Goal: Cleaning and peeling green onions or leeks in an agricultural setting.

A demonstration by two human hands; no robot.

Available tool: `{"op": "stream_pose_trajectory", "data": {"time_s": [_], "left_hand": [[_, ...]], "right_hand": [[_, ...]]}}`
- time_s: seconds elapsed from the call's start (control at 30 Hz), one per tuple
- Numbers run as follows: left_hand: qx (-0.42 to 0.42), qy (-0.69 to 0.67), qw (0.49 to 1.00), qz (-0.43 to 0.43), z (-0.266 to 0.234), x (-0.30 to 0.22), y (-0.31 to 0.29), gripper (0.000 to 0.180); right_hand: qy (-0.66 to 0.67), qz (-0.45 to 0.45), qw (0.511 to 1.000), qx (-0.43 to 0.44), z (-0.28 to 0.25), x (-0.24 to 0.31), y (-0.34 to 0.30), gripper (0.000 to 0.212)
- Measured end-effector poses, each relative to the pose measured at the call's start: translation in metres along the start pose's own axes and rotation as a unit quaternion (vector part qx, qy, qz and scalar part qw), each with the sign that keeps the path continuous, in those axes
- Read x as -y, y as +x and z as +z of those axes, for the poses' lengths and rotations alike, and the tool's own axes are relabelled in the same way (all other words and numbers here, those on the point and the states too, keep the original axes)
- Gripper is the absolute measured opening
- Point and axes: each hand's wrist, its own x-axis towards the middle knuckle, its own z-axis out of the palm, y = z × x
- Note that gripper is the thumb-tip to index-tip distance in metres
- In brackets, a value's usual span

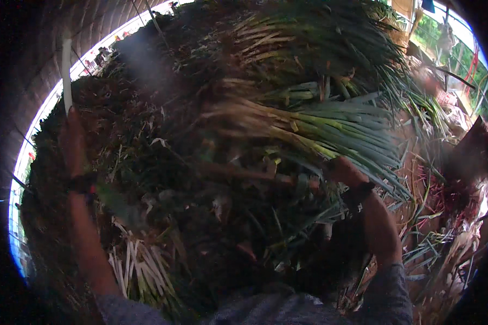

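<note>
Head view: bunch of green onions (pixel 309 127) lay just above-left of right hand (pixel 346 170), touching it. Hand closed round the green ends, forearm raised from lower right. Long axis ran roughly left-right, pale root ends leftward. Left hand (pixel 72 130) raised, pinching a white stalk (pixel 66 70) upright.

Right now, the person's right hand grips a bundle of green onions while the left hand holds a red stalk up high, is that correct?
Not quite: in the head view the stalk in the left hand is white, not red. The right hand does grip a bundle of green onions.
</note>
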Motion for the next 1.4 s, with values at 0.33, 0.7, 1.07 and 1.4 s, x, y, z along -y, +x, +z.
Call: {"op": "stream_pose_trajectory", "data": {"time_s": [0.33, 0.7, 1.07, 1.4], "left_hand": [[0.087, 0.343, 0.912, -0.205, -0.162, 0.050, -0.016, 0.049], [0.421, 0.260, 0.820, -0.287, -0.045, 0.101, -0.128, 0.053], [0.542, -0.074, 0.752, -0.369, 0.331, 0.128, -0.364, 0.062], [0.588, 0.154, 0.760, -0.231, 0.419, 0.164, -0.441, 0.071]], "right_hand": [[0.230, 0.098, 0.968, 0.012, -0.025, -0.002, -0.036, 0.034], [0.315, 0.175, 0.931, 0.048, -0.030, -0.036, -0.049, 0.026], [0.105, 0.154, 0.982, 0.035, -0.039, -0.050, -0.036, 0.027], [0.067, 0.098, 0.990, 0.075, -0.073, -0.046, -0.034, 0.032]]}}
